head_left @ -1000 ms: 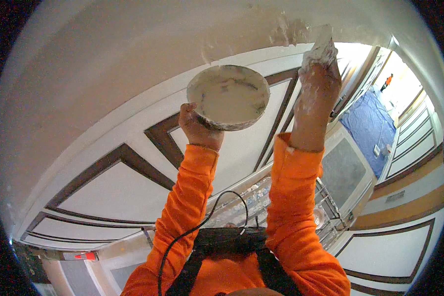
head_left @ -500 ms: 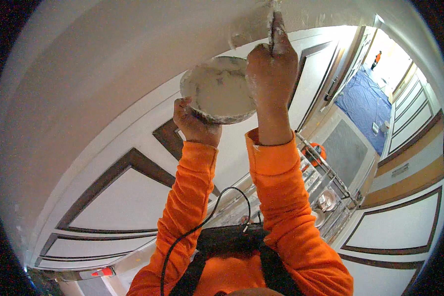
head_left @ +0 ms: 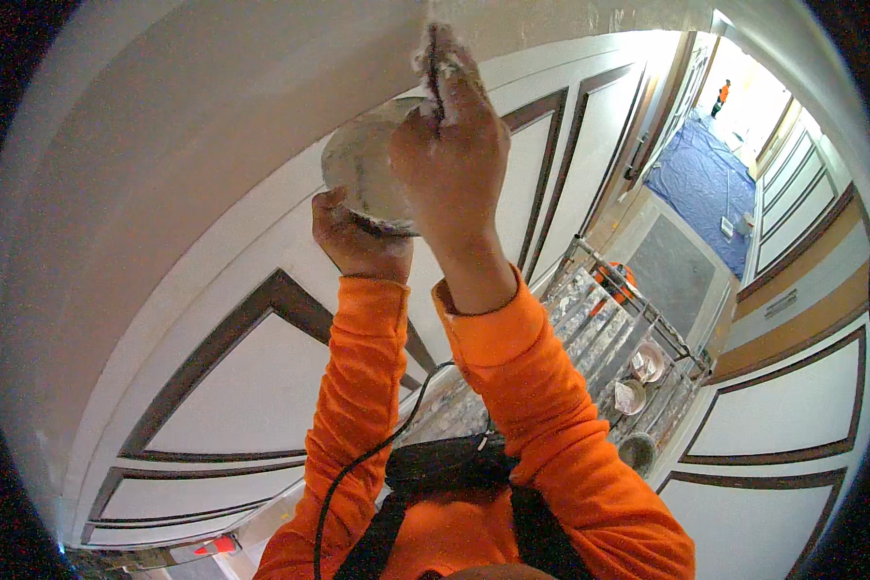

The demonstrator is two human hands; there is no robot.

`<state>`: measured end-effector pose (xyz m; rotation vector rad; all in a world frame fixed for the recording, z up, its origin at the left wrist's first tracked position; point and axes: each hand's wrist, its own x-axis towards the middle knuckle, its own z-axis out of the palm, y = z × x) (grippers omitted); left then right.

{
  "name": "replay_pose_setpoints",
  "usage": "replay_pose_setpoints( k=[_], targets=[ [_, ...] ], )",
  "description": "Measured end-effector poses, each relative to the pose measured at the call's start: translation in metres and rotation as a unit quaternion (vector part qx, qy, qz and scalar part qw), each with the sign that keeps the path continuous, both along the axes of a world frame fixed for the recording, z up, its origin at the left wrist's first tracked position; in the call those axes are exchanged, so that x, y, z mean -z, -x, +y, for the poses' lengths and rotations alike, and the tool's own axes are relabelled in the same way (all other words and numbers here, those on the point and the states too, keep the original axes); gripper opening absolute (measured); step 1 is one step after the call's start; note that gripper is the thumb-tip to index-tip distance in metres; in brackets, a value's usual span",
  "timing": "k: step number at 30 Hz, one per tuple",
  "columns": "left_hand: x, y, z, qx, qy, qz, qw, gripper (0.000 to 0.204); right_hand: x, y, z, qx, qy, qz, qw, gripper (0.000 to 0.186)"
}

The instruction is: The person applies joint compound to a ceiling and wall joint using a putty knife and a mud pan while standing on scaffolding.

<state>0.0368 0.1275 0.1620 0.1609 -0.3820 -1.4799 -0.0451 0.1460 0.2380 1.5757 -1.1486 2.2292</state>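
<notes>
My left hand (head_left: pixel 360 244) grips a round bowl (head_left: pixel 385 228) from its near side, thumb at the rim. Pale, wet-looking plaster (head_left: pixel 362 166) fills it. In front of the bowl's right part is my right hand (head_left: pixel 456 174), raised and closed around a thin, plaster-smeared scraper (head_left: pixel 422 60), seen nearly edge-on. White paste coats the fingers. The scraper's tip is up by the smooth beige surface (head_left: pixel 242 87) overhead; whether it touches cannot be made out. The handle is hidden in the fist.
Below me is a slatted, paint-spattered platform (head_left: pixel 575 309) with a metal rail (head_left: pixel 638 304) and several tubs (head_left: pixel 648 362). White panels with dark trim (head_left: pixel 227 387) line the walls. Blue sheeting (head_left: pixel 701 179) covers the far floor, where a person in orange (head_left: pixel 722 95) stands. A black cable (head_left: pixel 358 454) crosses my left arm.
My right hand with the scraper has moved left and now overlaps the bowl. My left hand and the bowl have shifted slightly left. More of the platform and its tubs shows.
</notes>
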Motion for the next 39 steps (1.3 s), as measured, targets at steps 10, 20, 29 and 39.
replay_pose_setpoints(
  k=[10, 20, 29, 39],
  targets=[
    [0.025, -0.035, 0.039, 0.002, 0.034, -0.01, 0.999, 0.055, 0.086, 0.015, 0.083, -0.005, -0.114, 0.402, 0.909, 0.046],
    [0.077, 0.022, 0.004, 0.01, -0.07, -0.007, 0.997, 0.058, 0.117, 0.164, 0.067, -0.056, -0.221, 0.515, 0.826, 0.044],
    [0.079, 0.155, -0.092, 0.036, -0.097, -0.069, 0.992, 0.058, 0.067, 0.374, -0.13, -0.217, -0.152, -0.237, 0.935, 0.031],
    [0.047, 0.212, -0.14, 0.058, -0.048, -0.047, 0.996, 0.056, 0.018, 0.332, -0.195, 0.078, -0.131, -0.026, 0.988, 0.054]
  ],
)
